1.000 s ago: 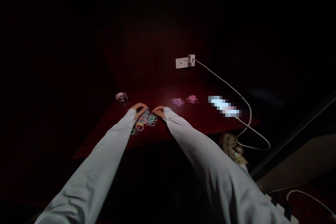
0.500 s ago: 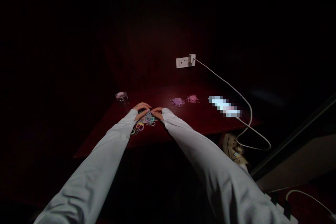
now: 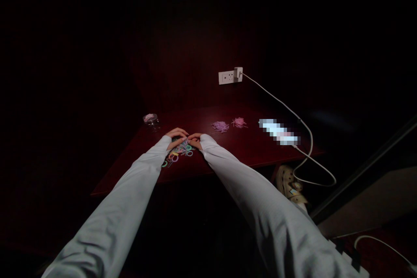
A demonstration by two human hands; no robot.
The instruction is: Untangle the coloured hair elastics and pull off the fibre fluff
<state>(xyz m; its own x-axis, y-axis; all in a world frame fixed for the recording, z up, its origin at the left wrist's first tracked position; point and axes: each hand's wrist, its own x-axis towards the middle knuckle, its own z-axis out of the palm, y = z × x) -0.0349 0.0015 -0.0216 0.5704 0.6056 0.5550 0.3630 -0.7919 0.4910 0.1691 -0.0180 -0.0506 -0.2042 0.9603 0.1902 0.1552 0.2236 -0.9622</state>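
Over the far side of a pile of pastel rings and thin strips (image 3: 177,155), which look like hair ties, my two hands meet at the fingertips. My left hand (image 3: 176,134) is bent in a pinch, thumb below the fingers. Facing it, my right hand (image 3: 195,139) has its thumb and fingers drawn together. Whatever small thing lies between the fingertips is too tiny and dark to name. Behind my right hand sit a heap of purple strips (image 3: 220,127) and a smaller heap of pink strips (image 3: 239,122).
A clear jar (image 3: 150,120) with pale pink contents stands at the table's (image 3: 130,169) back left. On the right lies a glowing, blurred phone (image 3: 278,132), its white cable (image 3: 285,106) running to a wall socket (image 3: 226,77). A clog-style shoe (image 3: 286,180) shows below the table edge.
My hands have moved closer together, the right one shifting left until the fingertips meet above the pile. The heaps, jar and phone have stayed in place.
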